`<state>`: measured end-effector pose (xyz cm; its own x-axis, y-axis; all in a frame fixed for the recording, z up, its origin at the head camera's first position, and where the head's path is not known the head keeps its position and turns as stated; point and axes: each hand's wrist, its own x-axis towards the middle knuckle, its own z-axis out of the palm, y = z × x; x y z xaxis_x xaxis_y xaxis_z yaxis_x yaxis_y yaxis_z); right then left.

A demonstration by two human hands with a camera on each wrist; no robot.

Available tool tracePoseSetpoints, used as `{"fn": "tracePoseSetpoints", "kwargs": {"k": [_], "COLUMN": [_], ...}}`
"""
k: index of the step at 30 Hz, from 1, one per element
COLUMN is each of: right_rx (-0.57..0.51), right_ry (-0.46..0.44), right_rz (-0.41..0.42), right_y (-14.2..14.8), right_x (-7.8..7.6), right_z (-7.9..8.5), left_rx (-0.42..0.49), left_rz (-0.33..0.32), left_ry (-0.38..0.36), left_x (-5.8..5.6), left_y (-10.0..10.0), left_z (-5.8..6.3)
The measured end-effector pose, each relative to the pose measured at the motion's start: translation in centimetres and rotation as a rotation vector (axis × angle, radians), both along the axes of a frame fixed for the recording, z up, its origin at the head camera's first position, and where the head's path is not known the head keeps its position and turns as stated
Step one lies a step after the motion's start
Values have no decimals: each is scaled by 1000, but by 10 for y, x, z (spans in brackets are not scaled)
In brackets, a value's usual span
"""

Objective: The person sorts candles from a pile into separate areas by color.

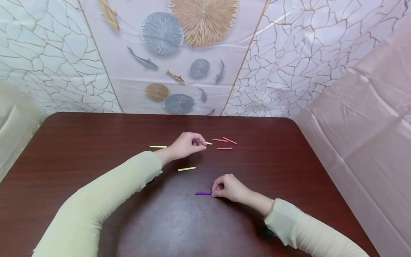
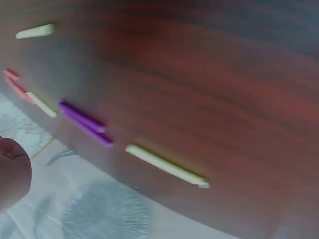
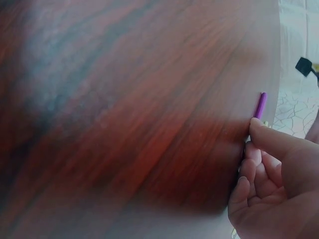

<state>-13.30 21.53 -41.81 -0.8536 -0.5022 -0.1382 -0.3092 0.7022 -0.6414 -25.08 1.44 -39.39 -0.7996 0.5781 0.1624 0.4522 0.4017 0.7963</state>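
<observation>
A thin purple candle (image 1: pixel 203 193) is pinched by one end between thumb and fingertips of my right hand (image 1: pixel 232 188), low over the table's middle; it also shows beyond the thumb in the right wrist view. My left hand (image 1: pixel 187 144), fingers loosely bent and nothing seen in them, hovers by a pale yellow candle (image 1: pixel 209 143), partly covering it. In the left wrist view that yellow candle (image 2: pixel 42 104) lies whole on the table, beside two purple candles (image 2: pixel 85 124) that the hand hides from the head view. Only part of the left hand (image 2: pixel 14 174) shows there.
Three red candles (image 1: pixel 227 141) lie right of the left hand. One yellow candle (image 1: pixel 158 146) lies by the left wrist, another yellow candle (image 1: pixel 187 169) nearer me. The dark brown table (image 1: pixel 80 142) meets a patterned wall covering (image 1: pixel 128 96) at the back.
</observation>
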Motion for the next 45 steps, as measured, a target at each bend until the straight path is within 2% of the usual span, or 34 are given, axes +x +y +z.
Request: {"fn": "tracePoseSetpoints", "kwargs": {"k": [7, 14, 16, 19, 24, 40, 45], "right_rx": [6, 11, 12, 16, 15, 23, 18], "right_ry": [9, 15, 12, 16, 20, 15, 12], "right_rz": [1, 2, 2, 2, 3, -4, 2], "right_y": [0, -1, 0, 1, 0, -1, -1], "right_x": [1, 0, 0, 0, 0, -1, -1], "right_z": [-2, -2, -1, -1, 1, 0, -1], "left_rx": [-43, -52, -71, -127, -190, -202, -212], "left_rz": [20, 22, 12, -3, 4, 19, 26], "left_ry": [-21, -97, -91, -44, 21, 40, 27], "left_x": [14, 32, 36, 38, 38, 37, 38], "left_y": [-36, -59, -61, -61, -60, -59, -59], "left_z": [-23, -37, -41, -45, -46, -46, -46]}}
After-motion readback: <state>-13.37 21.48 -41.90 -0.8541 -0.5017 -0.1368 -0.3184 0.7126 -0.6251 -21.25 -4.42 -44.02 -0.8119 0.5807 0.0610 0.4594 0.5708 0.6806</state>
